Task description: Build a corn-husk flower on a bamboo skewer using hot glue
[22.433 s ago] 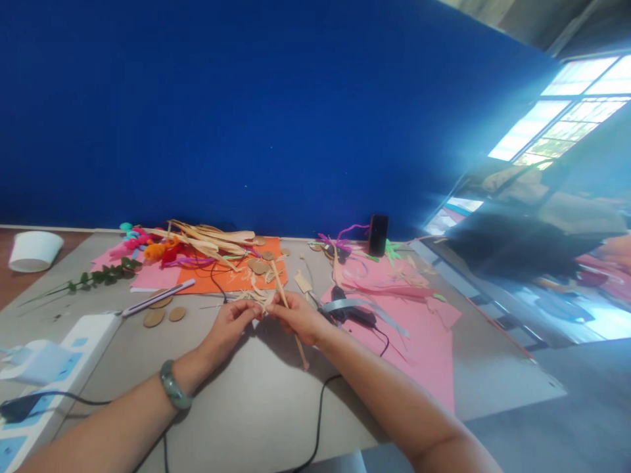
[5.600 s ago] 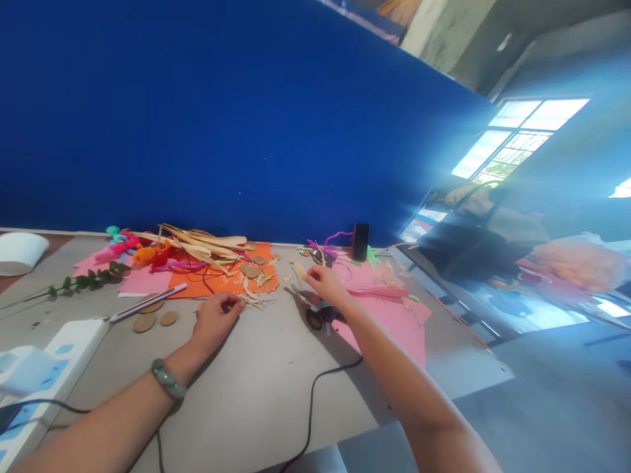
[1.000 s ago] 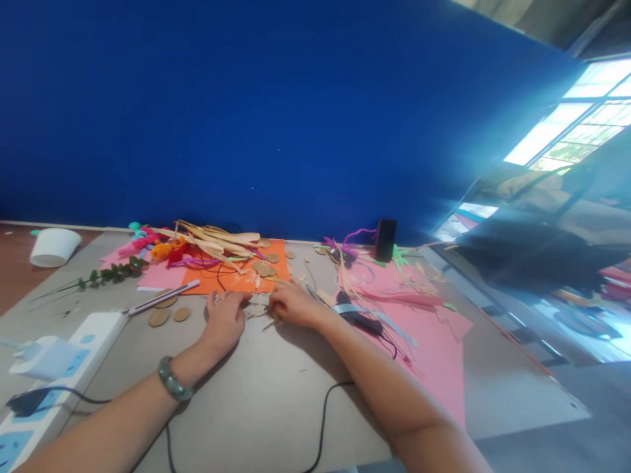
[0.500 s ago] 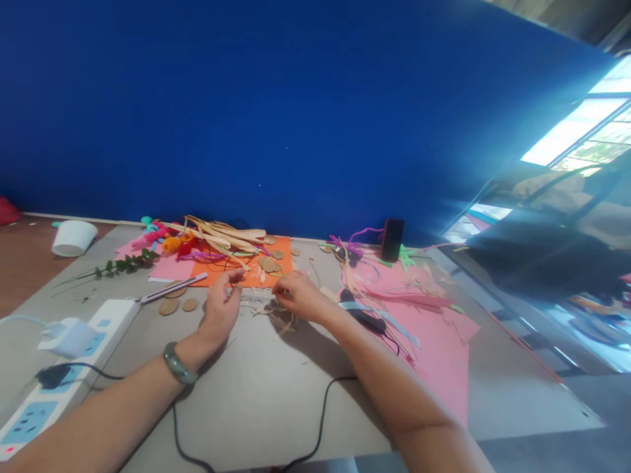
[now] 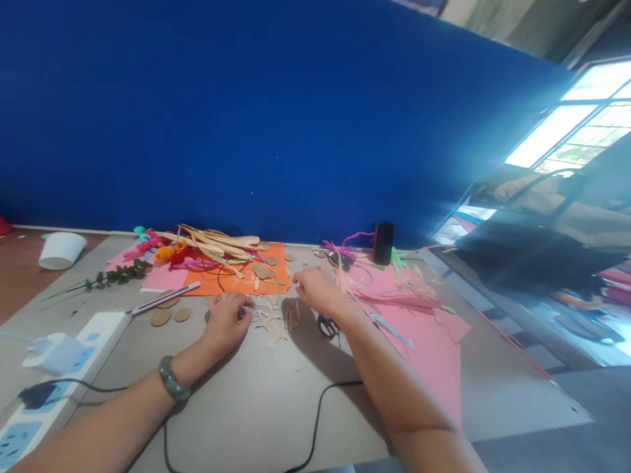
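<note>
My left hand (image 5: 227, 320), a green bangle on its wrist, rests low over the table with curled fingers. Its thumb and forefinger meet beside a pile of pale dry strips (image 5: 270, 323); whatever they pinch is too small to make out. Farther right, my right hand (image 5: 318, 289) hovers by the right edge of the orange paper (image 5: 197, 284), fingertips together and pointing left. Any item in them is hidden. Black scissors handles (image 5: 327, 326) show beside my right wrist, partly covered by the forearm. Several round wooden slices (image 5: 263, 270) lie on the orange sheet.
At left are a white power strip (image 5: 101, 335), a penlike tool (image 5: 165, 299), a leafy sprig (image 5: 118, 274) and a white cup (image 5: 62, 251). Raffia (image 5: 221, 240) lies at the back. Pink paper (image 5: 434, 368) and an upright phone (image 5: 383, 243) are right. A black cable (image 5: 318, 420) crosses the front.
My left hand has turned palm-down and curled its fingers. My right hand has moved slightly right and away from the pale strips, uncovering the scissors handles. The view has shifted a little.
</note>
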Motion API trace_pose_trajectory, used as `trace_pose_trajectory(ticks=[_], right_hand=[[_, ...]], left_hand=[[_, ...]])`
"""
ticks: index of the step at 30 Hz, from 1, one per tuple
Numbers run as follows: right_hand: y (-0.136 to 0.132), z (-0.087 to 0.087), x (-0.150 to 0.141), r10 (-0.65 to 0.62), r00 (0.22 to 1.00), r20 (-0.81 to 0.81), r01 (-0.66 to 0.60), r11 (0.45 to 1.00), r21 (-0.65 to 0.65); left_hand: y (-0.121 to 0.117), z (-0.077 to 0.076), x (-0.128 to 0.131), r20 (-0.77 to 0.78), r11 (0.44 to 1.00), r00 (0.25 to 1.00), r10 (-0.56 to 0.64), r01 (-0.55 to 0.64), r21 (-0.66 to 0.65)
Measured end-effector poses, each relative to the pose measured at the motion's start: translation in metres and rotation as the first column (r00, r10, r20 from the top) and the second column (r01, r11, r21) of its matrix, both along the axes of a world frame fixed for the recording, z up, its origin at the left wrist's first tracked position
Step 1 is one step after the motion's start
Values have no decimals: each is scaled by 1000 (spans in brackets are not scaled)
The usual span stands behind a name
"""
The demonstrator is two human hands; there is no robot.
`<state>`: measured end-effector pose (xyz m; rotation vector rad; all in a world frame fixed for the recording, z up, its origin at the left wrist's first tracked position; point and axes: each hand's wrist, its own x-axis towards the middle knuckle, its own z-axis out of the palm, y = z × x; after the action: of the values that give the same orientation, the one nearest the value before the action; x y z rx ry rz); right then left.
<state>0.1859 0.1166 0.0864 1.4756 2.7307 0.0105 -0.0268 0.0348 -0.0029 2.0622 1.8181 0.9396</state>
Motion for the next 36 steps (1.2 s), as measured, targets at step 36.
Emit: trace_pose_trajectory(ticks=[36], right_hand=[[145,-53,-3,-414,909,39,416,908,-49]], left_hand=[[-5,-4,6,-125,966,961,-246,254,52]])
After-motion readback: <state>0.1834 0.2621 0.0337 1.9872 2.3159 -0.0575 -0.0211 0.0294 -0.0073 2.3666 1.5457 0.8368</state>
